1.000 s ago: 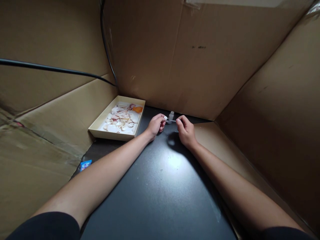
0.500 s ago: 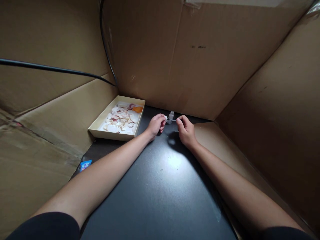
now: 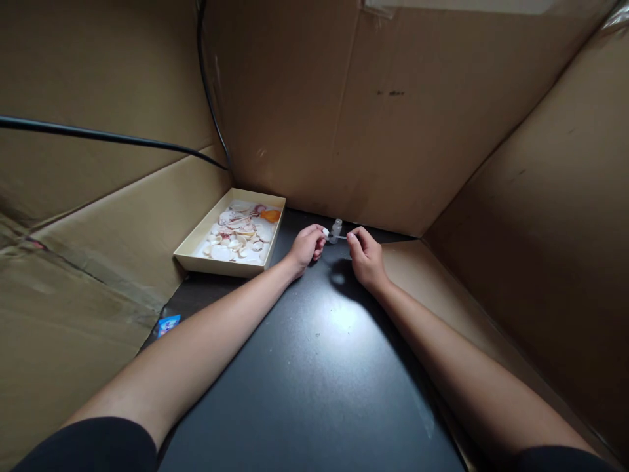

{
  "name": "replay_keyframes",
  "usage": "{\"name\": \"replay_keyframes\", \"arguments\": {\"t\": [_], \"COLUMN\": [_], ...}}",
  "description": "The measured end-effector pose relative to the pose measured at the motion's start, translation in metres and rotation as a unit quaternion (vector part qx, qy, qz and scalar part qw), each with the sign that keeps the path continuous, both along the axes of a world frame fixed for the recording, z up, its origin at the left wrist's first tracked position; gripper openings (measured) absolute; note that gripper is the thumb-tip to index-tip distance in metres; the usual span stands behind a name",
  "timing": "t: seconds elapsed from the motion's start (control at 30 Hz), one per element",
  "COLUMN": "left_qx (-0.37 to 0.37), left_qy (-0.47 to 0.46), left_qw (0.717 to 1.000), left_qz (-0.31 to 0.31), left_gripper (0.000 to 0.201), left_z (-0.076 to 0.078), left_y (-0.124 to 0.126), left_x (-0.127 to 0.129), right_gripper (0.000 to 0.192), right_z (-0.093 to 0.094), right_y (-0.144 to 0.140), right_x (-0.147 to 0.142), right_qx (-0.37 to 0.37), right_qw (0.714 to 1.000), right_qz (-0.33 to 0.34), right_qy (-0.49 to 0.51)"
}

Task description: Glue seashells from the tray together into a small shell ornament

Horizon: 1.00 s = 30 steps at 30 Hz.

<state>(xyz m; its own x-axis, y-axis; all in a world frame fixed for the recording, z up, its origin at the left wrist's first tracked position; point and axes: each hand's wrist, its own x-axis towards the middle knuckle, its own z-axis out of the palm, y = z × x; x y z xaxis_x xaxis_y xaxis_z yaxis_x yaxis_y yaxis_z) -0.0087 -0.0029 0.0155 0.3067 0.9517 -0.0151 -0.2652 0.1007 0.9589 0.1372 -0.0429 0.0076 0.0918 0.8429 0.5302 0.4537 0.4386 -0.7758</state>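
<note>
brown cardboard walls point(image 3: 393, 118) close in a matt black counter point(image 3: 314, 367) on three sides, with a black cable point(image 3: 113, 137) running along the left wall. both forearms reach to the far end of the counter, where the hands meet just in front of the back wall.

the left hand point(image 3: 305, 245) has its fingers closed on a small white shell point(image 3: 325, 232), pinched at the fingertips. the right hand point(image 3: 364, 257) has its fingers closed on a thin pale brush or applicator stick point(image 3: 339, 236), whose tip points at the shell and seems to touch it, though it is too small to be sure. just behind the two hands stands a small clear glass bottle point(image 3: 337, 228), upright on the counter, its cap apparently off.

to the left, near the left hand but apart from it, lies a shallow cream cardboard tray point(image 3: 196, 257) holding many pale shells and one orange piece. a little blue wrapper point(image 3: 169, 323) lies at the counter's left edge.

the step in hand looks like coating or painting the shell with the stick. the next move would likely call for a steady left pinch, so the shell does not turn, and light short strokes from the right, with care not to knock the bottle standing so close behind.
</note>
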Motion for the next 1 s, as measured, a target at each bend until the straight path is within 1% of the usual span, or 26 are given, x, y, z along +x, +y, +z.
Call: {"name": "replay_keyframes", "arguments": {"t": [0.2,0.3,0.43,0.57,0.7,1.0], "left_qx": [-0.002,-0.002,0.0,0.004,0.003,0.007], "left_qy": [-0.025,-0.03,-0.027,-0.027,-0.021,-0.014], "left_qw": [1.0,1.0,1.0,1.0,1.0,1.0], "left_qz": [-0.006,-0.008,-0.009,-0.013,-0.013,-0.008], "left_gripper": [0.003,0.005,0.006,0.006,0.006,0.006], "left_z": [-0.0027,-0.0038,-0.0037,-0.0038,-0.003,-0.0016], "left_y": [0.0019,0.0028,0.003,0.0024,0.0017,0.0001], "left_x": [0.0004,0.0005,0.0006,0.001,0.0012,0.0017], "right_gripper": [0.032,0.032,0.033,0.033,0.032,0.032], "right_z": [-0.0001,-0.0001,0.0002,0.001,0.0009,0.0013], "right_y": [-0.0006,-0.001,-0.0004,-0.0007,-0.0013,-0.0009], "right_x": [-0.0003,-0.0006,-0.0012,-0.001,-0.0012,-0.0018], "right_qx": [-0.002,0.003,-0.014,0.0,-0.006,0.001], "right_qw": [1.0,1.0,1.0,1.0,1.0,1.0], "right_qz": [-0.003,-0.005,0.014,0.007,0.025,0.017], "right_qy": [-0.005,0.009,-0.013,0.008,-0.004,-0.006]}}
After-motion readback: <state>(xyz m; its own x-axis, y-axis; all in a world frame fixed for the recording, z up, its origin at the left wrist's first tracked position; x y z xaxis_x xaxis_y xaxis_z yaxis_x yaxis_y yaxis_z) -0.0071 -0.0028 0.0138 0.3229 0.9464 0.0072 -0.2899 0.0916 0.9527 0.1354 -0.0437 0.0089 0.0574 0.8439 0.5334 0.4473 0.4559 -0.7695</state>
